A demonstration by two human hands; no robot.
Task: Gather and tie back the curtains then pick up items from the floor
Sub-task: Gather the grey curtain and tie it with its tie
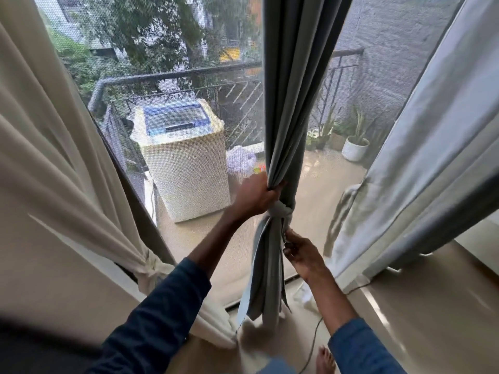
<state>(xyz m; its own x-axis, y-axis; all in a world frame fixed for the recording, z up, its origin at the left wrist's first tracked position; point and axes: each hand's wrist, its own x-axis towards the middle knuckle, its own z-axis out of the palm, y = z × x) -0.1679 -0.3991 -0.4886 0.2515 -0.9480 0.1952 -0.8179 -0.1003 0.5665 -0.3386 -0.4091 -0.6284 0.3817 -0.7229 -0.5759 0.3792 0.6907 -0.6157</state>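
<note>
A grey curtain [294, 103] hangs in the middle of the window, gathered and bound by a knot [282, 210] in its own cloth. My left hand [255, 197] grips the gathered folds just above the knot. My right hand [302, 252] pinches the curtain's edge just below the knot. The curtain's loose tail [266, 279] hangs down to the floor. A cream curtain [67, 168] on the left is tied back with a white band [151, 265]. A pale grey curtain [421, 163] hangs loose on the right.
Behind the mesh screen, a balcony holds a washing machine [183, 160], potted plants [355, 145] and a railing [189, 76]. A thin cable [313, 344] runs across the floor near my bare foot [325, 360]. A white cloth [303, 295] lies by the window track.
</note>
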